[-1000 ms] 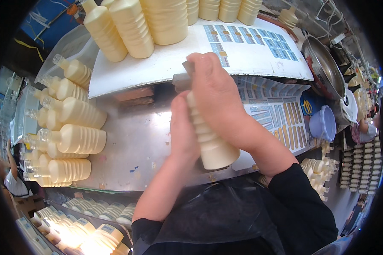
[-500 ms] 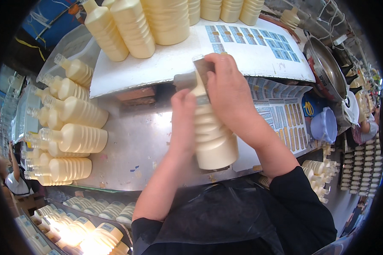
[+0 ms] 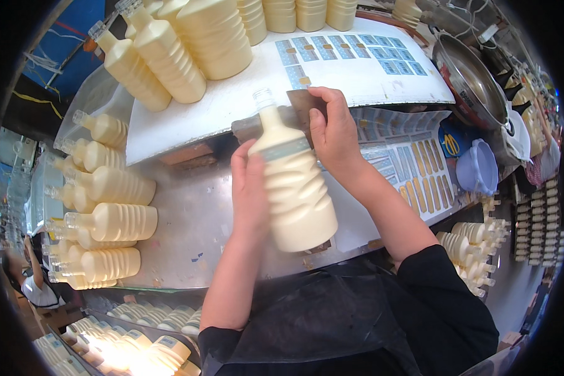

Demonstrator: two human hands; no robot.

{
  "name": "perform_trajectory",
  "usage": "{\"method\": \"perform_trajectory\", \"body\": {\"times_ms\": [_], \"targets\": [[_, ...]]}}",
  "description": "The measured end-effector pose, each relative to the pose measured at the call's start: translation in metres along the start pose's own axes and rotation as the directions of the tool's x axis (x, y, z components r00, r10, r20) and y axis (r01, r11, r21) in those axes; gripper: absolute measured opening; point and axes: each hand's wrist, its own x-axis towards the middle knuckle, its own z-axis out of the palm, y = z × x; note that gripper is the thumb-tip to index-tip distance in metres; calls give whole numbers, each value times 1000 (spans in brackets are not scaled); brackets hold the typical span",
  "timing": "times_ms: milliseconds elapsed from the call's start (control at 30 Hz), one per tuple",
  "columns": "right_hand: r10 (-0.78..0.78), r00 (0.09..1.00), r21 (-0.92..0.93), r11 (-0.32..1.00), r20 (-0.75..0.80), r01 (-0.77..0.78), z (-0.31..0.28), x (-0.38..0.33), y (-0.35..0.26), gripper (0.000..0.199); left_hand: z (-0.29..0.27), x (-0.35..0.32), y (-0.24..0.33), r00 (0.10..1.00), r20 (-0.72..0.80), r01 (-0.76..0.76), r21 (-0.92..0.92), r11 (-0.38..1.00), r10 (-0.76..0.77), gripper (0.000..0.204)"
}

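A cream-coloured ribbed bottle (image 3: 299, 200) with a clear threaded neck stands tilted in front of me, its base toward my body. Around its shoulder runs a pale grey-blue label strip (image 3: 287, 150). My left hand (image 3: 249, 188), slightly blurred, is closed on the bottle's left side. Just right of the neck, my right hand (image 3: 336, 135) pinches a thin flat brown-grey piece (image 3: 302, 108) between thumb and fingers, apart from the bottle. A dark grey block (image 3: 247, 129) sits behind the bottle's neck, partly hidden by it.
More cream bottles lie stacked at the left (image 3: 122, 185) and stand on the white board (image 3: 188, 135). Blue labels (image 3: 332, 47) lie on that board. A sheet of gold and blue strips (image 3: 420, 172), a lilac bucket (image 3: 479, 169) and a metal pan (image 3: 473, 75) are on the right.
My right hand has come off the bottle's neck and moved right with the flat piece. The bottle now leans further left, and its shoulder strip shows fully.
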Motion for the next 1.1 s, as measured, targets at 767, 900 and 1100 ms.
{"method": "perform_trajectory", "body": {"times_ms": [767, 900, 1100], "targets": [[-264, 888, 67, 964, 377, 258, 1, -12, -97, 22, -1, -73, -4, 989, 110, -147, 658, 739, 99, 79], [105, 958, 121, 982, 268, -142, -43, 6, -57, 13, -6, -88, -21, 979, 87, -189, 730, 657, 185, 100], [414, 910, -399, 838, 22, -371, -108, 42, 15, 20, -13, -93, -32, 974, 51, -190, 705, 683, 219, 97]]}}
